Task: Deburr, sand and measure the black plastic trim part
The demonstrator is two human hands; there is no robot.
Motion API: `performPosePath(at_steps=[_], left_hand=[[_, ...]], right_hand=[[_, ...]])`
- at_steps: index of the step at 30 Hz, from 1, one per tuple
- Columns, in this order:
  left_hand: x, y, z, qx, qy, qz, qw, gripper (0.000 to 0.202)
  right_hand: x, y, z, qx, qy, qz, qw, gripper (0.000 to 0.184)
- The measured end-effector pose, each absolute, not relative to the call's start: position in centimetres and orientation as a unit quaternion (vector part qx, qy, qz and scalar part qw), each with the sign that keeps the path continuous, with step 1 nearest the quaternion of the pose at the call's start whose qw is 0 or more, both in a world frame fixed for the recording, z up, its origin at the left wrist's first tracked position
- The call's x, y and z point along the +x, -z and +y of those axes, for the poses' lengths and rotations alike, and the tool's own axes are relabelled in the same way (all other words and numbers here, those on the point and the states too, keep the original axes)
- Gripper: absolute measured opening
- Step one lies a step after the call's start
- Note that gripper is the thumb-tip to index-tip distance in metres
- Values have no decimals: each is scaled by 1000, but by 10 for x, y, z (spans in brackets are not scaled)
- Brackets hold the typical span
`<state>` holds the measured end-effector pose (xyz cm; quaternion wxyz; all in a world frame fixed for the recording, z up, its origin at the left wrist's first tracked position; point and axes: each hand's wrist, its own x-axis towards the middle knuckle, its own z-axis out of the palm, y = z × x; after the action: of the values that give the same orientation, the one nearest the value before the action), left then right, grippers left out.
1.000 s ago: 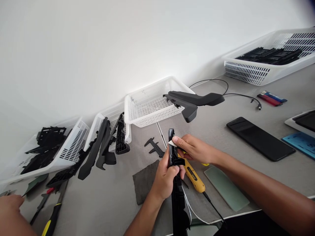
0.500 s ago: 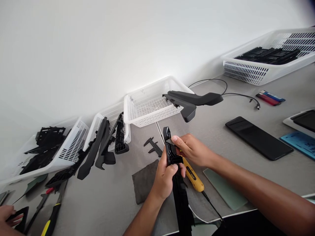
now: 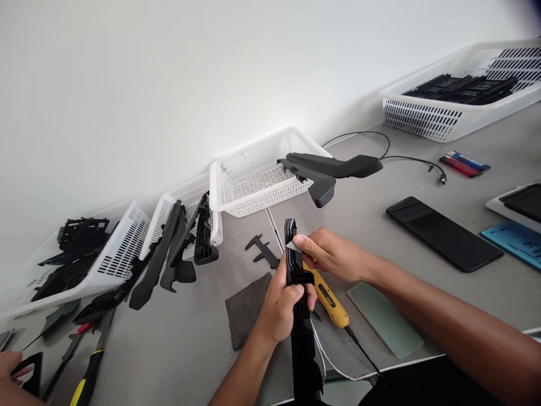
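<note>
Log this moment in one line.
left hand: holds black part | right hand: holds blade at part's upper end | nearby: caliper, yellow tool

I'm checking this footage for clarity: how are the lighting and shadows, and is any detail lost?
Head view: the wall looks brightest just above the central basket; head view: a soft shadow falls on the wall beside the rightmost basket; head view: the black part in the left hand loses detail toward its lower end.
</note>
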<state>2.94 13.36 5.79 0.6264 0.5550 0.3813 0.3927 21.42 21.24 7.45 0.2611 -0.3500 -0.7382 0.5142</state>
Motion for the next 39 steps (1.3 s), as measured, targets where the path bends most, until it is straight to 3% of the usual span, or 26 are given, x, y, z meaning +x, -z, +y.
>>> performPosePath(at_steps=[8, 16, 22, 29, 39], left_hand=[[26, -61, 135, 547, -371, 374, 651, 33], [30, -56, 133, 560, -410, 381, 611, 28], [35, -61, 132, 556, -414, 393, 604, 40], [30, -59, 134, 562, -397, 373, 622, 27], [21, -55, 137, 532, -371, 331, 685, 34]], right_hand=[[220, -73, 216, -334, -515, -748, 253, 84], [203, -72, 204, -366, -503, -706, 340, 83], [196, -67, 198, -430, -452, -698, 351, 81], [202, -66, 202, -408, -482, -713, 306, 86], [212, -72, 209, -346, -501, -743, 277, 87]])
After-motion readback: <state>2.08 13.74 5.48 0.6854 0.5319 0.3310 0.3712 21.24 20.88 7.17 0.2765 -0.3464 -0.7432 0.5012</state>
